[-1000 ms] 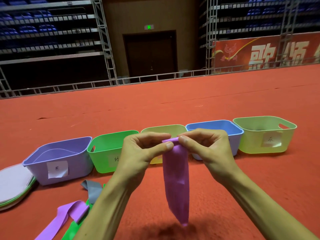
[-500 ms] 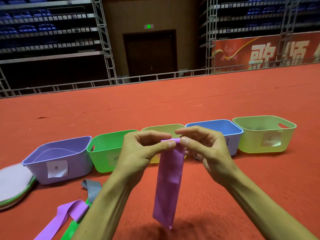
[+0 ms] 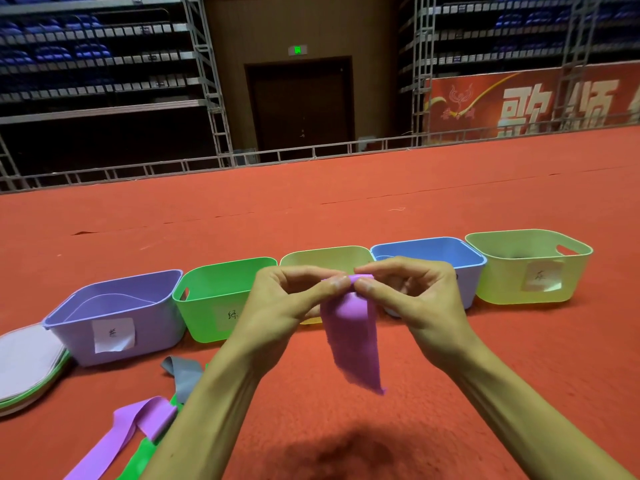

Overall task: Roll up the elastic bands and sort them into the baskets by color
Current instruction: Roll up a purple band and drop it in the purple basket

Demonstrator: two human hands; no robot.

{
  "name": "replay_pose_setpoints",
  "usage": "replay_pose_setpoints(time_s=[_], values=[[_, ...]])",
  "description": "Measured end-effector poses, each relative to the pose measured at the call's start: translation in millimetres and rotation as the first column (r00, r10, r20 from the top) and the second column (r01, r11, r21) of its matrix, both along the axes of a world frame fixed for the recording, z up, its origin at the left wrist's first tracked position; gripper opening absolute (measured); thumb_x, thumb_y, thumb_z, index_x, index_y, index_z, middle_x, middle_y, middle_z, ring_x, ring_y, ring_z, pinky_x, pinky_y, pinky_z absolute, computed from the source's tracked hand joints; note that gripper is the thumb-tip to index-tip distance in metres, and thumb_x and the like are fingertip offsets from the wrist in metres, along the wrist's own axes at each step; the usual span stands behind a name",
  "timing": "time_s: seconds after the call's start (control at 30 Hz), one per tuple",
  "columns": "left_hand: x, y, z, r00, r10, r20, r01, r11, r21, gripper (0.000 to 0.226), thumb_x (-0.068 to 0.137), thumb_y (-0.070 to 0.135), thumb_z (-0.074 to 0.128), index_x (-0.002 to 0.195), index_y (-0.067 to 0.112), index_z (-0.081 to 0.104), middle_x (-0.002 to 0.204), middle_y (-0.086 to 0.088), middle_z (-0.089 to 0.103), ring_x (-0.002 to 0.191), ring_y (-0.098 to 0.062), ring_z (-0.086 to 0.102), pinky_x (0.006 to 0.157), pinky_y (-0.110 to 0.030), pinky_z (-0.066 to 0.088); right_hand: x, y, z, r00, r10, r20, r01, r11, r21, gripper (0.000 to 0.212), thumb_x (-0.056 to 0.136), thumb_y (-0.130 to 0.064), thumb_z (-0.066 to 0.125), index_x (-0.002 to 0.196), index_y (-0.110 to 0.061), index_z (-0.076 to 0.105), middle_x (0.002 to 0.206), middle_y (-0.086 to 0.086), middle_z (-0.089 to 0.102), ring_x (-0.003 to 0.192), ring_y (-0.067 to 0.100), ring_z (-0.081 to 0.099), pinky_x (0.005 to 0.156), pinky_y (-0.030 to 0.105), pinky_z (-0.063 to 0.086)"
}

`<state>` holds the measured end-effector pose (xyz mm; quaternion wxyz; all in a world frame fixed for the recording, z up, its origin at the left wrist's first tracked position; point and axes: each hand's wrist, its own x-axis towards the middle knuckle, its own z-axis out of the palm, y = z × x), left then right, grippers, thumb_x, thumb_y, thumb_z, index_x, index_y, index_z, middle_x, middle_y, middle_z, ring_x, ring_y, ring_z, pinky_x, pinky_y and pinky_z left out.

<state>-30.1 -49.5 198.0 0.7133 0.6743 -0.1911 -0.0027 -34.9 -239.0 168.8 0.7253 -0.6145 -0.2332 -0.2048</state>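
Hanging tail's gotten shorter, so the flat purple elastic band [image 3: 353, 341] is maybe half rolled, held up over the red floor [image 3: 450, 202]. Left hand [image 3: 287, 299] and right hand [image 3: 415, 296] pinch its rolled top with their fingers [image 3: 332, 283]. It still has to go in the lilac plastic basket [image 3: 156, 327], and the loose bands [image 3: 145, 417] haven't been rolled yet.

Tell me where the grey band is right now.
In the head view, the grey band lies on the red floor at lower left, just in front of the purple basket and green basket, partly hidden by the left forearm.

place: indoor arena | cues: tiered blue seats [image 3: 52, 53], metal trusses [image 3: 212, 98], red banner [image 3: 519, 102], red carpet [image 3: 311, 209]
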Motion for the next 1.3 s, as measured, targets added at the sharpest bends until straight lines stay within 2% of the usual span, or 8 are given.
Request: replay_pose_setpoints(time_s=[0.13,0.27,0.47,0.63,0.9,1.03,1.1,1.3], values=[[0.5,-0.6,-2.1,0.998,-0.012,0.057,0.012,1.000,-0.001,0.026,0.082,0.009,0.077,0.106,-0.002,0.077,0.106,-0.020,0.077,0.110,-0.036,0.071,0.098,-0.044,0.054,0.8,-2.4,1.4,1.000,0.028,-0.007,-0.028,0.999,-0.032,0.017,0.080,0.007,0.078,0.096,0.006,0.075,0.068,-0.004,0.073,0.060,0.003,0.064,0.060,0.011,0.048],[0.2,-1.2,-2.9,0.997,0.055,0.062,-0.051,0.997,-0.057,0.034,0.072,0.010,0.081,0.103,-0.003,0.077,0.101,-0.020,0.077,0.096,-0.028,0.073,0.090,-0.039,0.056,2.0,-0.6,1.8,0.988,0.114,-0.101,-0.110,0.993,0.042,0.020,0.084,-0.015,0.080,0.098,-0.001,0.077,0.097,0.023,0.076,0.087,0.027,0.072,0.072,0.033,0.059],[-3.2,1.3,-2.7,1.000,0.017,-0.001,-0.017,1.000,-0.017,0.034,0.074,0.017,0.080,0.104,0.003,0.078,0.103,-0.017,0.078,0.097,-0.021,0.072,0.083,-0.028,0.059,-0.7,0.5,1.3,0.998,0.029,-0.047,-0.031,0.999,-0.022,0.023,0.087,-0.012,0.072,0.100,0.006,0.077,0.095,0.019,0.078,0.082,0.018,0.073,0.068,0.023,0.055],[-5.1,0.6,2.0,0.998,-0.032,-0.050,0.034,0.999,0.031,0.038,0.079,0.037,0.074,0.099,0.005,0.081,0.097,-0.013,0.078,0.085,-0.016,0.071,0.074,-0.030,0.059,-4.8,-2.1,5.4,1.000,0.006,-0.008,-0.007,1.000,-0.027,0.020,0.083,-0.011,0.074,0.098,0.001,0.079,0.091,0.013,0.080,0.083,0.017,0.075,0.071,0.028,0.059],[-6.4,1.3,2.6,0.998,-0.018,0.067,0.016,0.999,0.034,0.022,0.084,0.018,0.075,0.103,0.008,0.081,0.104,-0.011,0.079,0.096,-0.018,0.072,0.080,-0.026,0.056,-1.8,-3.9,2.6,0.999,0.051,-0.003,-0.051,0.998,0.027,0.028,0.075,-0.001,0.076,0.103,0.003,0.075,0.077,0.004,0.077,0.068,0.008,0.068,0.064,0.015,0.051],[-7.0,1.5,0.9,0.995,0.011,0.099,-0.012,1.000,0.015,0.022,0.085,0.004,0.074,0.106,-0.001,0.078,0.100,-0.016,0.079,0.089,-0.018,0.073,0.075,-0.024,0.056,-0.7,-6.4,1.8,0.988,0.134,-0.072,-0.130,0.990,0.048,0.029,0.081,-0.010,0.082,0.108,-0.003,0.077,0.098,0.020,0.077,0.088,0.028,0.074,0.075,0.030,0.057],[-6.1,2.3,-0.4,0.994,0.032,0.106,-0.033,0.999,0.012,0.023,0.081,0.000,0.076,0.104,0.000,0.078,0.098,-0.017,0.079,0.089,-0.020,0.074,0.078,-0.026,0.057,-1.1,-5.0,2.7,0.986,0.122,-0.115,-0.119,0.992,0.036,0.026,0.085,-0.014,0.079,0.106,0.002,0.076,0.087,0.012,0.078,0.079,0.021,0.074,0.070,0.027,0.056],[-5.9,1.8,-1.2,0.998,-0.007,0.058,0.005,0.999,0.033,0.030,0.078,0.010,0.079,0.108,0.005,0.077,0.102,-0.014,0.079,0.092,-0.017,0.074,0.080,-0.027,0.058,-4.7,-2.4,3.5,0.998,0.008,-0.055,-0.010,0.999,-0.032,0.023,0.083,-0.014,0.074,0.098,0.002,0.078,0.083,0.008,0.079,0.073,0.011,0.072,0.063,0.022,0.055]])
